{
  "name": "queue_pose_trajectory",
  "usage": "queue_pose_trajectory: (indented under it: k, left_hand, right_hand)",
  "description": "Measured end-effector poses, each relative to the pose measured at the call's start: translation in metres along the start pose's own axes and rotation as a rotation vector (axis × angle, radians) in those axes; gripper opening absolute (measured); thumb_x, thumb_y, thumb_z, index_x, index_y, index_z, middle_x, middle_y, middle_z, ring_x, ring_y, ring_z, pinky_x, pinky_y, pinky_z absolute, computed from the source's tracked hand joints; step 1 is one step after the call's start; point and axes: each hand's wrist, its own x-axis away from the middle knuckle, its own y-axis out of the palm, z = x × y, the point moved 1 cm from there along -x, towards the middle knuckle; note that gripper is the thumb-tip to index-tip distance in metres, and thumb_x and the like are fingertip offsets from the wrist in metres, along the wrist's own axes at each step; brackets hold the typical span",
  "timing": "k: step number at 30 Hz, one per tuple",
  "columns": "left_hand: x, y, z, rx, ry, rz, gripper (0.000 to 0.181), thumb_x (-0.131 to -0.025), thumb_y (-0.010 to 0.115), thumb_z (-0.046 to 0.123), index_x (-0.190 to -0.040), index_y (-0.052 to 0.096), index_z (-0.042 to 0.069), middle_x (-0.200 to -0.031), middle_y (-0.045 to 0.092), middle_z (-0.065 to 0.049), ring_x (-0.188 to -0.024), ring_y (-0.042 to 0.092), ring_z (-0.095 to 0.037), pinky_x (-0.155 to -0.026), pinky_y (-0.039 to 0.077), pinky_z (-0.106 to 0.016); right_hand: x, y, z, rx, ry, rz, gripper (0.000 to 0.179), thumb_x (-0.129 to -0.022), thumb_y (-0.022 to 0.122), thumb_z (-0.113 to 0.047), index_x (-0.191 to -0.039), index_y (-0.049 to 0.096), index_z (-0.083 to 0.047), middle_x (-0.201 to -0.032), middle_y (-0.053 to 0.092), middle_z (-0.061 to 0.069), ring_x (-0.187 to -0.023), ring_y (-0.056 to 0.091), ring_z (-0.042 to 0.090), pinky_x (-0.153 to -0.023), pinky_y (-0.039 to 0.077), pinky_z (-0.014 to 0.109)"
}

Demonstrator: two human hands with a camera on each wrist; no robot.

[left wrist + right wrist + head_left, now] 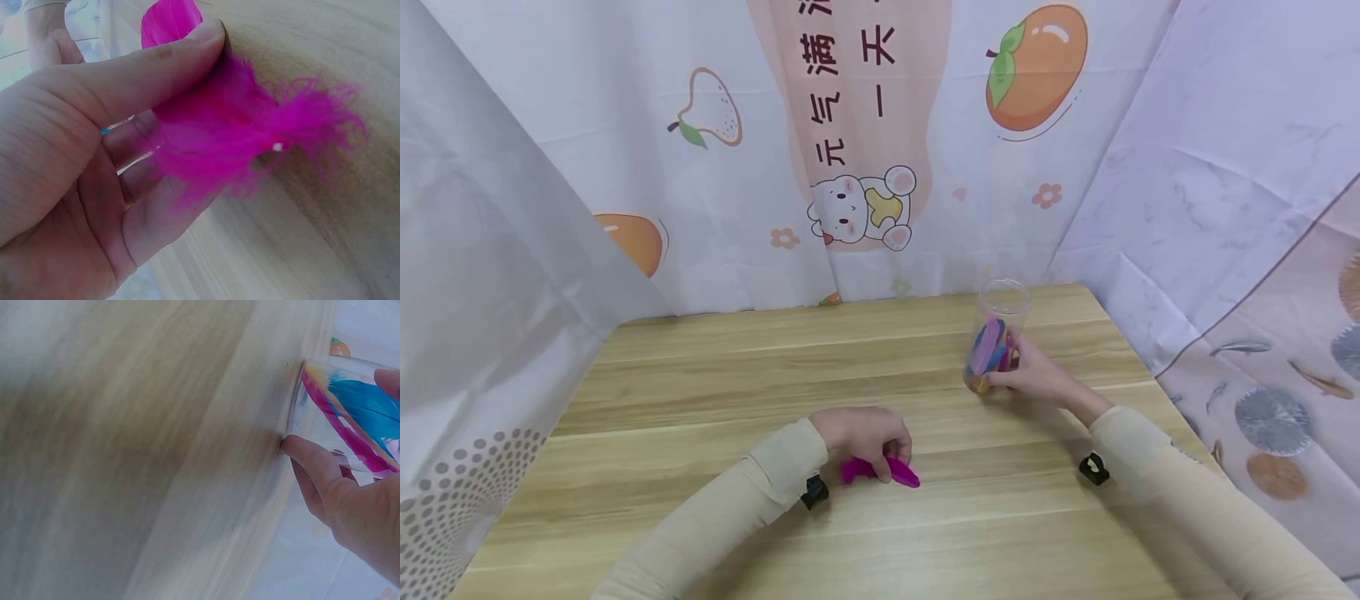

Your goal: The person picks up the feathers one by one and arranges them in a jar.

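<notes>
Low over the middle of the table, my left hand [874, 433] pinches a magenta feather [219, 122] between thumb and fingers. Its fluffy base with a pale quill tip sticks out past the fingers, and the smooth rounded end shows beyond the thumb. Farther off to the right, my right hand [1039, 372] grips a tall clear cup [1004, 302] around its lower side. Inside the cup lean several feathers [365, 409] in blue, magenta, orange and purple. The cup stands upright with its open mouth facing up, its base at the table surface.
Both hands work over a wood-grain table [700, 392]. Behind its far edge hangs a white curtain [737, 208] printed with fruit and a cartoon animal. More cloth closes off the left and right sides. A small black device [1093, 468] sits at my right wrist.
</notes>
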Motion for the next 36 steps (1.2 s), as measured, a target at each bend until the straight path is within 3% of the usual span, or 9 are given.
queue_pose_trajectory:
  k: [14, 22, 29, 36]
  left_hand:
    - [0.0, 0.002, 0.001, 0.003, -0.034, 0.0, 0.019, -0.081, 0.085, 0.006, -0.088, 0.071, 0.017, -0.076, 0.064, 0.01, -0.07, 0.054, -0.001, -0.065, 0.047, -0.018]
    - [-0.001, 0.002, -0.003, 0.027, -0.028, -0.005, 0.019, -0.082, 0.085, 0.006, -0.089, 0.071, 0.017, -0.077, 0.064, 0.01, -0.071, 0.054, -0.001, -0.066, 0.048, -0.018]
    - [-0.002, -0.004, -0.006, 0.07, 0.012, -0.023, 0.017, -0.082, 0.085, 0.007, -0.091, 0.073, 0.015, -0.077, 0.064, 0.01, -0.071, 0.054, -0.001, -0.067, 0.048, -0.018]
    - [-0.003, -0.014, -0.01, 0.15, 0.087, 0.034, 0.014, -0.084, 0.083, 0.008, -0.093, 0.073, 0.013, -0.083, 0.067, 0.011, -0.075, 0.06, -0.001, -0.071, 0.051, -0.019]
  right_hand:
    - [0.001, 0.0, 0.0, -0.005, 0.004, -0.003, 0.08, -0.088, 0.081, -0.016, -0.148, 0.03, -0.004, -0.13, 0.056, 0.025, -0.111, 0.059, 0.035, -0.086, 0.05, 0.037]
    - [0.0, 0.0, -0.001, -0.009, -0.011, 0.001, 0.072, -0.087, 0.081, -0.014, -0.141, 0.034, -0.003, -0.125, 0.056, 0.023, -0.105, 0.059, 0.032, -0.081, 0.052, 0.032]
    - [0.0, 0.0, 0.0, 0.007, -0.017, 0.006, 0.073, -0.087, 0.081, -0.015, -0.142, 0.034, -0.003, -0.127, 0.055, 0.023, -0.107, 0.058, 0.032, -0.086, 0.05, 0.034]
    - [-0.001, -0.001, 0.001, 0.007, -0.013, 0.004, 0.075, -0.087, 0.081, -0.015, -0.143, 0.033, -0.002, -0.128, 0.055, 0.023, -0.109, 0.059, 0.033, -0.09, 0.049, 0.039]
